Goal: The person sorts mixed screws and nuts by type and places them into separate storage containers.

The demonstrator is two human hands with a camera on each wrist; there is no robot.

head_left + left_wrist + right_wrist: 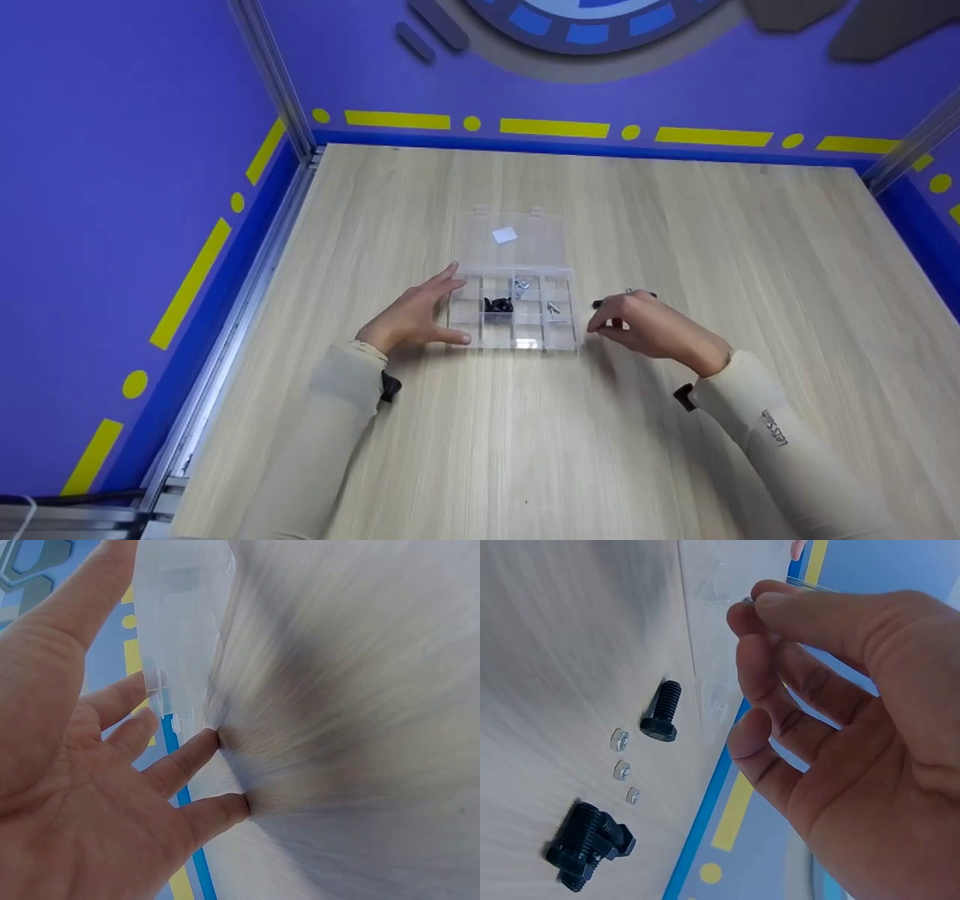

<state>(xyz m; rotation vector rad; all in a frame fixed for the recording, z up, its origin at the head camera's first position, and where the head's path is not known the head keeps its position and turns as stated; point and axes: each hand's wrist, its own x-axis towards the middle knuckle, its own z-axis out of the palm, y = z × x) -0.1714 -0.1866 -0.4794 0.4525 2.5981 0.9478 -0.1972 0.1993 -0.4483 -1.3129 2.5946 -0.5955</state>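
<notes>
A clear plastic compartment box (527,348) lies with its lid (544,240) folded back. My left hand (412,315) spreads along its left side, thumb at the front corner and fingertips at the rim and tabletop. Right of the box, my right hand (637,322) pinches a small metal piece (748,600) between thumb and forefinger. That piece is mostly hidden by the fingertips. Black bolts (498,306) fill one middle compartment. Small silver pieces (522,286) lie in a back compartment, and silver screws (553,308) in one at the right.
On the tabletop by my right hand are a single black bolt (660,711), three small silver nuts (621,770) in a row and a cluster of black bolts (585,844). A white square (505,235) shows on the lid. Blue walls (150,150) border the wooden table (480,450).
</notes>
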